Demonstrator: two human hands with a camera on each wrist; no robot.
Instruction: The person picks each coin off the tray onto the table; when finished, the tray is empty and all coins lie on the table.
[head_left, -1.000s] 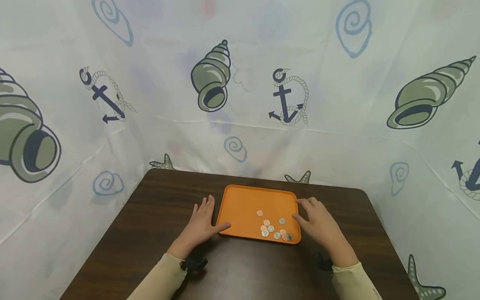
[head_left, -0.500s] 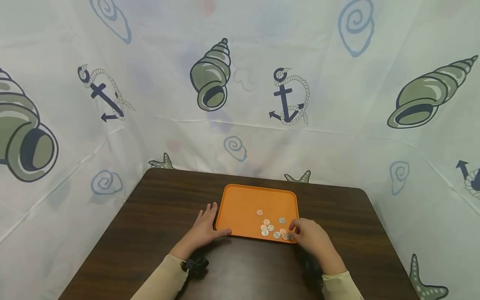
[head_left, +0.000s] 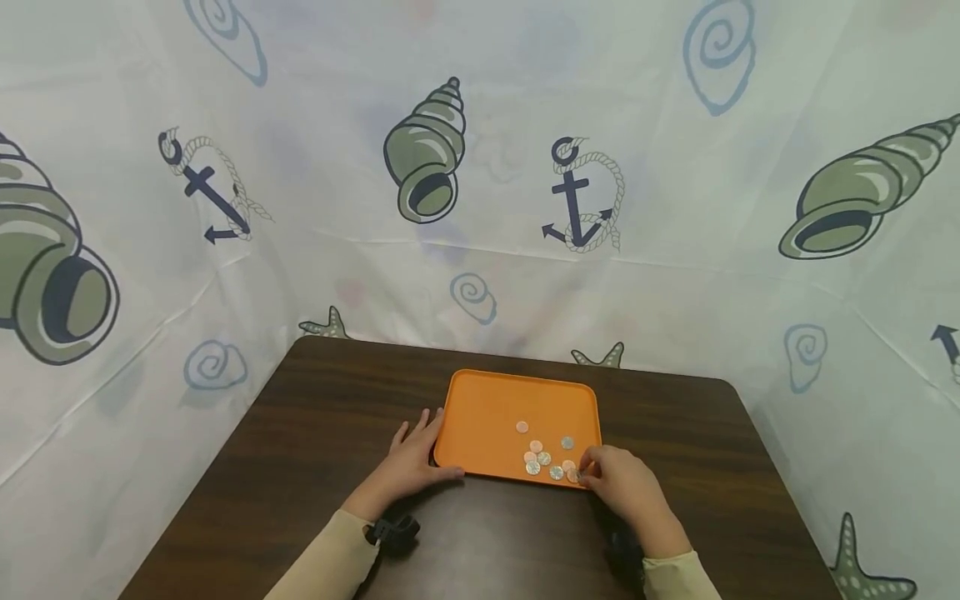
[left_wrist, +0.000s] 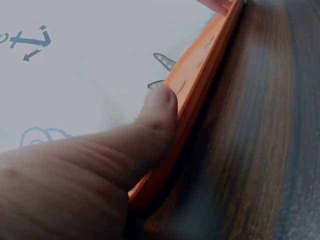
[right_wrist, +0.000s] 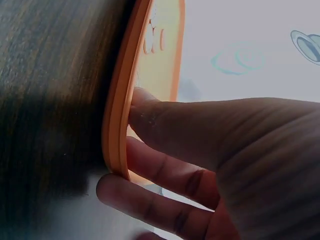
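Note:
An orange tray (head_left: 491, 404) lies on the table with several silver and copper-coloured coins (head_left: 532, 468) in its near right part. My left hand (head_left: 408, 467) rests at the near left corner, fingers fairly straight along the side, the thumb (left_wrist: 159, 102) against the rim. At the near right corner my right hand (head_left: 622, 483) reaches over the rim, its thumb (right_wrist: 150, 112) and index finger pinching a coin whose edge barely shows in the head view. In the right wrist view the other fingers lie outside the tray, and the pinched coin is mostly hidden.
The dark wooden table (head_left: 337, 392) extends around the tray on all sides. Behind it and at both sides hangs a white curtain (head_left: 337, 275) printed with shells, anchors and starfish. A dark band with a small device (head_left: 393, 531) sits at the left wrist.
My right hand has come from the tray's right side to its near right corner, its fingers closing over the coin there. My left hand has settled closer against the tray's near left corner.

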